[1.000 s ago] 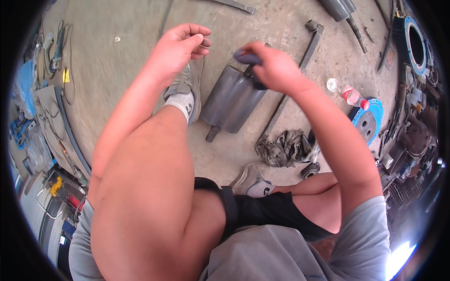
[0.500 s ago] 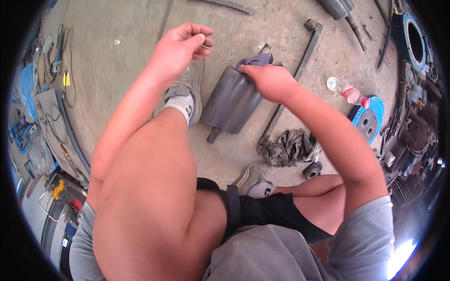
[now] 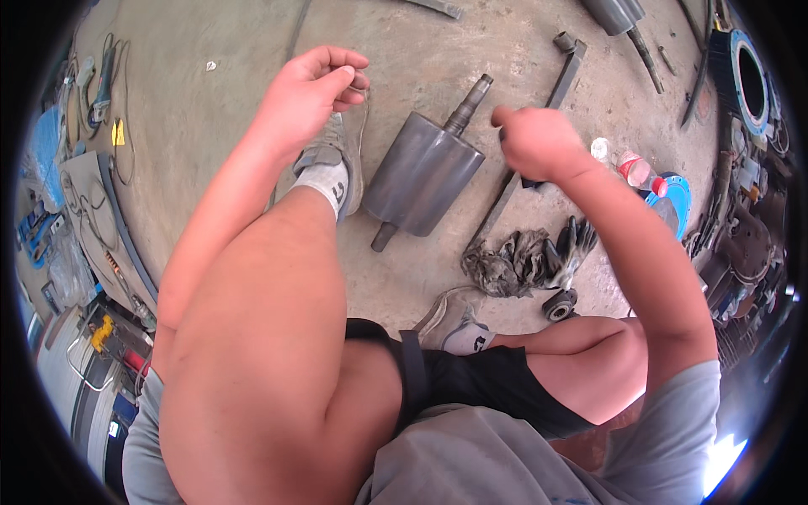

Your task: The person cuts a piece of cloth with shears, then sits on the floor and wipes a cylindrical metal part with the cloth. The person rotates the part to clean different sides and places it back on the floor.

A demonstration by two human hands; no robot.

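See lobed rotor (image 3: 425, 174) on flr (image 3: 210, 126), long axis diag., w/ longer shaft (image 3: 469, 108) aimed fwd-R. Note L hand (image 3: 316, 87) loosely half-curled; can't tell grip, blurred R hand (image 3: 541, 140).

The metal cylinder (image 3: 423, 174) looks smooth and faintly glossy, the floor (image 3: 210, 126) matt concrete, the bottle (image 3: 633, 170) clear plastic.

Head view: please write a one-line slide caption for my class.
Right hand beside the shaft of a grey metal cylinder on the floor; left hand loosely curled.
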